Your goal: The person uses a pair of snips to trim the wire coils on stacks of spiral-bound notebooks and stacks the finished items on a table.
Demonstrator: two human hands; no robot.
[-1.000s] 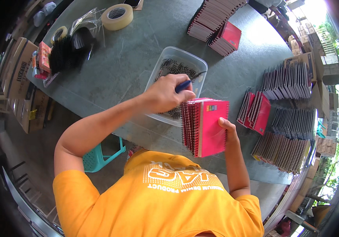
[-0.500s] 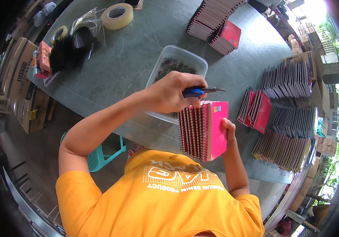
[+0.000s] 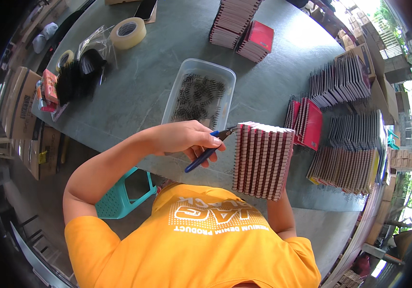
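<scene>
My left hand (image 3: 191,139) is closed around pliers (image 3: 207,153) with blue handles and dark jaws. The jaw tip meets the upper left corner of a block of red-covered spiral notebooks (image 3: 262,161), at the end of a coil. My right forearm (image 3: 281,216) rises behind this block, which is held upright with its coiled spines toward me. The notebooks hide most of my right hand. Just beyond my left hand, a clear plastic tub (image 3: 230,79) holds many dark wire coils (image 3: 199,96).
Red notebooks (image 3: 259,38) are stacked at the far side of the table (image 3: 139,91). To the right stand more red notebooks (image 3: 307,122) and several rows of spiral notebooks (image 3: 343,81). Tape (image 3: 128,33) and a black brush (image 3: 69,84) lie at the left. A teal stool (image 3: 124,197) stands below.
The block has turned from showing a pink-red cover to showing its spines. My left hand has moved lower and left, with the pliers now angled up to the block's corner.
</scene>
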